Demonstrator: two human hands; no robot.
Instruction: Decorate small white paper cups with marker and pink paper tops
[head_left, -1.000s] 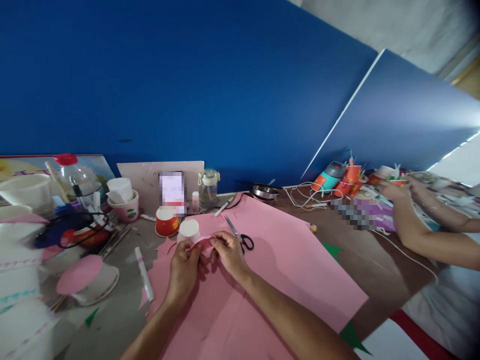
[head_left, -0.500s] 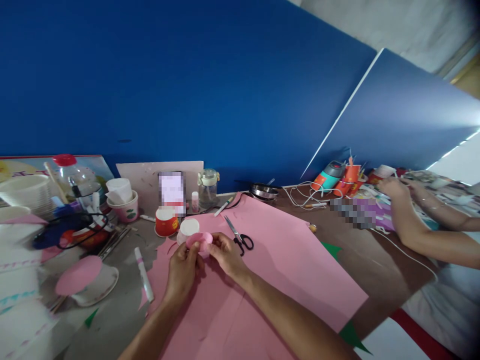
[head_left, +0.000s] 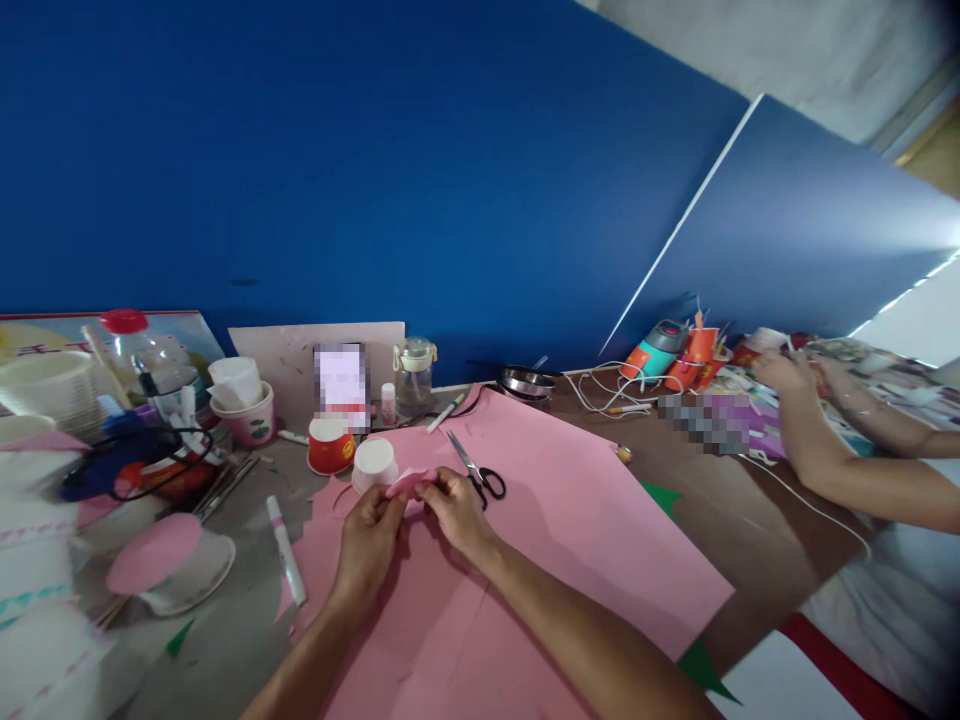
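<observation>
Our two hands (head_left: 373, 522) (head_left: 457, 510) pinch the small pink paper (head_left: 411, 482) between them, right at our fingertips.

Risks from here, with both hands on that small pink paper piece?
1. The small pink paper piece is pinched between the left hand and right hand; uneven pull might crease or tear it.
2. The black-handled metal scissors lie right beside the right hand; a sideways move could bump them.
3. The white paper cup sits just beyond the left hand's fingers, so a forward nudge may tip it.
</observation>
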